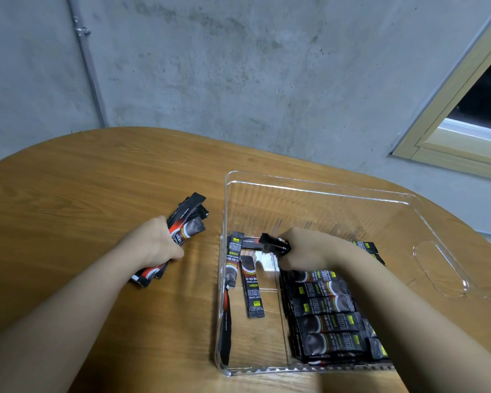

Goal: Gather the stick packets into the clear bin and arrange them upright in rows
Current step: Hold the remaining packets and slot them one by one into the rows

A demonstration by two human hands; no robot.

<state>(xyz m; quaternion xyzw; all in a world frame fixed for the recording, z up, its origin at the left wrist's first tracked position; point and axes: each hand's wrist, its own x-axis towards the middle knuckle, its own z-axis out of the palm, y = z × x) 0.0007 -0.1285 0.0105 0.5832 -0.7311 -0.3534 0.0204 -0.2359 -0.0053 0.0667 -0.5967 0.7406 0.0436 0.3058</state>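
Those stick packets (328, 304) look light, floppy and slick (foil, I'd guess), so pinch mid-length. Left hand (156, 242) grips a bundle (189, 222); right hand (304, 248) pinches a few inside the clear bin (318, 190).

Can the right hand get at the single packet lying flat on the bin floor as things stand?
Probably yes, once freed: the right hand is inside the bin, near the flat packet, with nothing over it, but it already holds a few packets.
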